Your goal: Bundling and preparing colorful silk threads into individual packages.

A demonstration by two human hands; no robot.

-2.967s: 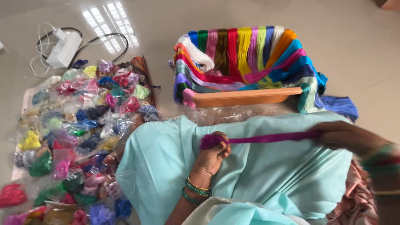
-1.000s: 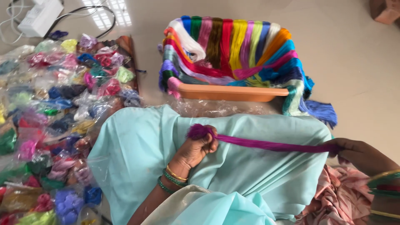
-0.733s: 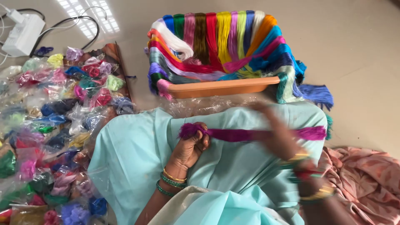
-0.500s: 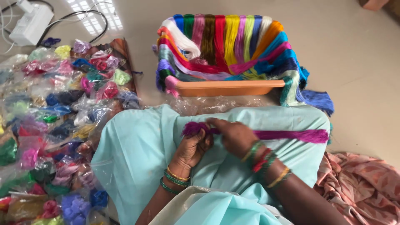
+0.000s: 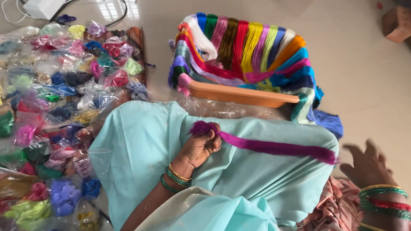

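Many bagged threads (image 5: 55,107) lie left of the left hand (image 5: 199,147).

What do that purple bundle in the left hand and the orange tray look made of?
Purple bundle: probably silky thread, fine loose strands with a sheen, pinched in the left hand. Orange tray: likely plastic, with a smooth, even-coloured rim.

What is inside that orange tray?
Skeins of thread in many colours fill the orange tray and drape over its rim: red, yellow, green, blue, pink, white. The tray's bottom and whatever lies under the threads are covered.
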